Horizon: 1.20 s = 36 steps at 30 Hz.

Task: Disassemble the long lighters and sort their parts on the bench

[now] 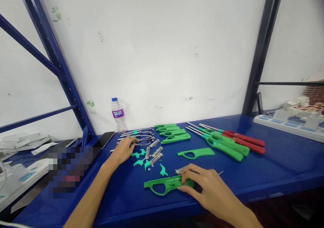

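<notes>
My right hand (202, 184) pinches the rear of an open green lighter handle half (172, 183), which lies hollow side up near the table's front edge. A clear fuel tank (179, 170) is just behind it, partly covered by my fingers. My left hand (124, 149) reaches over the metal lighter tubes with wires (145, 142); its fingers are bent together at one of them, and the fingertips are partly hidden. Beside that hand lie several teal triggers (138, 162) and clear fuel tanks (155, 158). One more trigger (163, 170) lies nearer the green half.
Several green handle halves (176, 138) lie at the back, one (196, 153) farther forward. Assembled green lighters (225, 145) and red lighters (249, 140) are at the right. A bottle (118, 116) stands by the wall, a phone (103, 140) left, a power strip (288, 128) right.
</notes>
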Each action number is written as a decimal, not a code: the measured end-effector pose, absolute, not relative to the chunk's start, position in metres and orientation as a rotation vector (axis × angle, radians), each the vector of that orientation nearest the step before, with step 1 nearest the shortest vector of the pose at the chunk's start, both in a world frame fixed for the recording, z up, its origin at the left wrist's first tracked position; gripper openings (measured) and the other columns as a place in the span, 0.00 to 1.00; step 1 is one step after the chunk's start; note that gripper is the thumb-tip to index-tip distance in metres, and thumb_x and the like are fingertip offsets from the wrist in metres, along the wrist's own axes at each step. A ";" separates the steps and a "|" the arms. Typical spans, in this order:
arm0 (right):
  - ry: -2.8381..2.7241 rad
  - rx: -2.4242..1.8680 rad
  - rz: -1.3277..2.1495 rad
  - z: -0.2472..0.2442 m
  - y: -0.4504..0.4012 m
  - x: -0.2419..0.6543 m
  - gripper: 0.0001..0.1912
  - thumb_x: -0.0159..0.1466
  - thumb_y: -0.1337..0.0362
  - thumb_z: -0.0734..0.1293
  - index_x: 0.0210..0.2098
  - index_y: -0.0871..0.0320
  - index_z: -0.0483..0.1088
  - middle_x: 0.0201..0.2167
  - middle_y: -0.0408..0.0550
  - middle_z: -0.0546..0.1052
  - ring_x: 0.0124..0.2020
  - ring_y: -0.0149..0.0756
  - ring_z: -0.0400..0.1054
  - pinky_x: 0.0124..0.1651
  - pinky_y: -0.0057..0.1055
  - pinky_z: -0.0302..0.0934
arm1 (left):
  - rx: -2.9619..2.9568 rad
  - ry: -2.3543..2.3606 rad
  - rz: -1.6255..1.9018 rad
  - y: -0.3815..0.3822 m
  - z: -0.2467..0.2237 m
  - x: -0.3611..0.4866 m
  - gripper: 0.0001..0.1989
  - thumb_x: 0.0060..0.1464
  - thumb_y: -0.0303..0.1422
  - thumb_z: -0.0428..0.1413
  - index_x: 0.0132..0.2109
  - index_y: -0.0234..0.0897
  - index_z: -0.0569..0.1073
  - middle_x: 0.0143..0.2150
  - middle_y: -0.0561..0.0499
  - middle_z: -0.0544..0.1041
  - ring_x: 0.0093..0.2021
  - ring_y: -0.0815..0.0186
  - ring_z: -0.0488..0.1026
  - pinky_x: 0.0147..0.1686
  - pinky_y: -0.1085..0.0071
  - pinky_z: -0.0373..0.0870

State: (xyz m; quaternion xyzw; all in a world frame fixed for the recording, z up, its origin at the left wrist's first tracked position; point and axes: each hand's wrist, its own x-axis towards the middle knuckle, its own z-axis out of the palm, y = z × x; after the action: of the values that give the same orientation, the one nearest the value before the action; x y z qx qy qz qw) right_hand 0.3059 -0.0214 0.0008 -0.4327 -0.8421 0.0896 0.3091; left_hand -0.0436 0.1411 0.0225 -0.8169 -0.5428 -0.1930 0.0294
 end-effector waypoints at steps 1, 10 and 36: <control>-2.222 -1.134 0.235 0.001 -0.021 0.306 0.11 0.74 0.53 0.67 0.40 0.51 0.76 0.45 0.44 0.78 0.37 0.39 0.77 0.43 0.32 0.69 | -2.499 -1.673 -0.606 0.140 0.024 -0.042 0.11 0.68 0.36 0.55 0.50 0.36 0.76 0.47 0.47 0.79 0.48 0.60 0.77 0.52 0.56 0.73; -1.936 -1.185 0.145 -0.006 -0.020 0.309 0.13 0.78 0.55 0.58 0.46 0.48 0.74 0.45 0.45 0.75 0.36 0.37 0.75 0.34 0.31 0.65 | -2.286 -1.654 -0.713 0.128 0.035 -0.031 0.14 0.60 0.32 0.51 0.48 0.38 0.79 0.47 0.42 0.82 0.51 0.51 0.78 0.54 0.56 0.71; -1.948 -1.458 0.017 0.002 0.026 0.393 0.20 0.72 0.44 0.62 0.48 0.48 0.79 0.45 0.45 0.84 0.29 0.42 0.76 0.35 0.37 0.71 | -2.664 -1.615 -0.983 -0.024 -0.012 0.007 0.11 0.67 0.38 0.53 0.52 0.51 0.78 0.50 0.51 0.79 0.49 0.60 0.79 0.57 0.54 0.76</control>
State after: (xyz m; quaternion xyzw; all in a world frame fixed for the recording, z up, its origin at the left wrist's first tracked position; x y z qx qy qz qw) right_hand 0.3925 0.0258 0.0023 -0.5619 -0.7510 0.0067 0.3467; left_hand 0.0072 -0.0238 -0.0123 -0.8140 -0.4933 -0.3003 -0.0626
